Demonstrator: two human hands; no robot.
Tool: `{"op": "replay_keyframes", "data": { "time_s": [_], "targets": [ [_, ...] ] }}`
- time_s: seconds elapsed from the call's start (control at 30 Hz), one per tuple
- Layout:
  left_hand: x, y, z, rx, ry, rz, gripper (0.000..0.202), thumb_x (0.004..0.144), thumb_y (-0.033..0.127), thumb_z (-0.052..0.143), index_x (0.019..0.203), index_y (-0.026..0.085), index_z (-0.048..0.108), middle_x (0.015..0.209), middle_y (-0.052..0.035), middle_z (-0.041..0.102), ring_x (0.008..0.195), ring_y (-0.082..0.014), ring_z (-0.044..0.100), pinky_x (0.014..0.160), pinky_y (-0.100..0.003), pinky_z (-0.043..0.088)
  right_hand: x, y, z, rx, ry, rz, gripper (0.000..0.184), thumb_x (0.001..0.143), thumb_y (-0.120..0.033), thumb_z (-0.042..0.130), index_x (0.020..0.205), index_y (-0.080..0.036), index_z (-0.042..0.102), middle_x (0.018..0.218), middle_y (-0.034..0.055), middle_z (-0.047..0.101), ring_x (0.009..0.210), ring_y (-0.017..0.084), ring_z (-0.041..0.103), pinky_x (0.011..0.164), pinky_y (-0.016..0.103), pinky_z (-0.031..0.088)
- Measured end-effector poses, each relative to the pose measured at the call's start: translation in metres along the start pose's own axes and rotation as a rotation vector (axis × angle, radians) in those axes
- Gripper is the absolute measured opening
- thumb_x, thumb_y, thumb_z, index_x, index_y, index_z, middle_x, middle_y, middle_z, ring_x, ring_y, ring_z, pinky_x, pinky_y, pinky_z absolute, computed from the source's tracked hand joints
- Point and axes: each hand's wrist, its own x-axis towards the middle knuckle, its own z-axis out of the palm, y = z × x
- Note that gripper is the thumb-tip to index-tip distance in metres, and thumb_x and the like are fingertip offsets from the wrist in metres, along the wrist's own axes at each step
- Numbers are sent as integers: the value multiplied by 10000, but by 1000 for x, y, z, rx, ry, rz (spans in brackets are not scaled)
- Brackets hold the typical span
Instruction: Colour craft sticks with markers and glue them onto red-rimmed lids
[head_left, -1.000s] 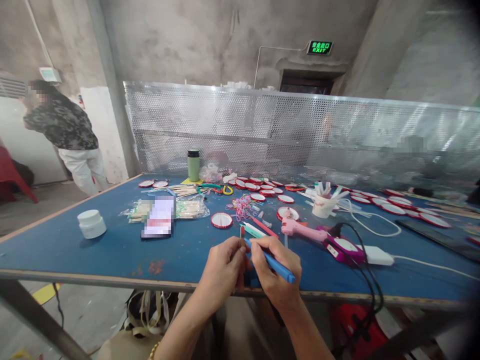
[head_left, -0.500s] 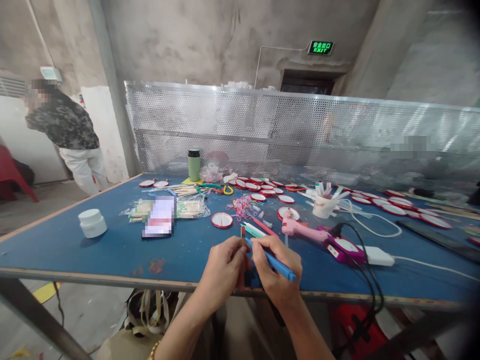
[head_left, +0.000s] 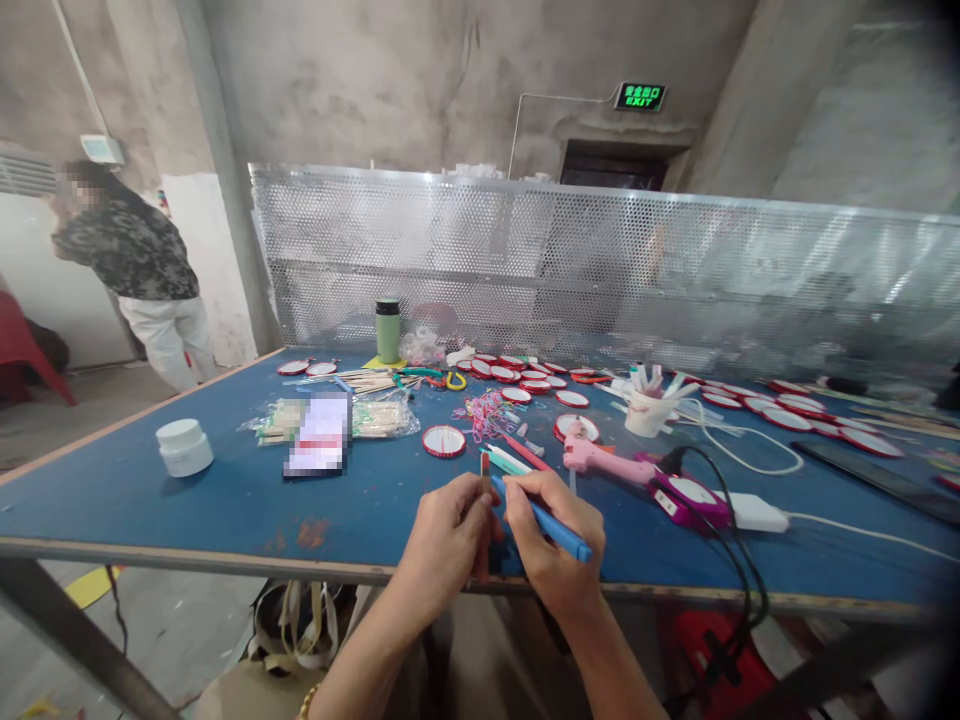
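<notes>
My left hand is closed round a thin, flat reddish-brown strip that stands upright, its ends showing above and below the fingers. Held like a pencil in my right hand is a blue pen-shaped tool. Its tip meets or nearly meets the strip; my fingers partly hide the spot. Just beyond my hands lie a white-and-green pen and a red stick. Farther off is a small round white disc with a red rim.
A phone rests on packaged sticks, left of a pink-handled tool with cables. A white jar, green bottle and cup of pens stand on the blue table. A perforated metal screen runs behind.
</notes>
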Motion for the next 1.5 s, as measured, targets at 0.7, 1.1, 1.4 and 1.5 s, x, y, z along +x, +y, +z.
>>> {"op": "replay_keyframes", "data": {
  "time_s": [0.7, 1.1, 1.4, 1.5],
  "targets": [
    [0, -1, 0, 18, 6, 8, 220, 914, 306, 444, 736, 193, 506, 507, 58, 522, 355, -97, 492, 402, -194, 335, 0, 0, -1, 2, -2, -13, 132, 898, -174, 571, 779, -191, 626, 588, -42, 617, 489, 89, 580, 529, 205, 439],
    [1, 0, 1, -1, 9, 3, 216, 922, 287, 443, 738, 196, 511, 465, 73, 490, 343, -94, 478, 387, -189, 325, -1, -1, 0, 5, 5, -30, 121, 895, -172, 567, 801, -187, 641, 589, -34, 626, 490, 98, 587, 534, 211, 449],
    [0, -3, 1, 39, 16, 1, 269, 922, 312, 443, 680, 205, 492, 418, 65, 475, 341, -102, 465, 398, -191, 324, -1, -1, -1, 34, -28, -35, 109, 890, -153, 571, 811, -196, 634, 639, -36, 645, 528, 89, 594, 554, 200, 448],
    [0, -3, 1, 38, 17, 3, 265, 919, 311, 446, 681, 205, 494, 422, 64, 475, 347, -103, 472, 401, -189, 324, -1, -1, 0, 43, -32, -29, 101, 887, -152, 575, 818, -197, 634, 638, -42, 642, 515, 81, 581, 549, 195, 444]
  ]
}}
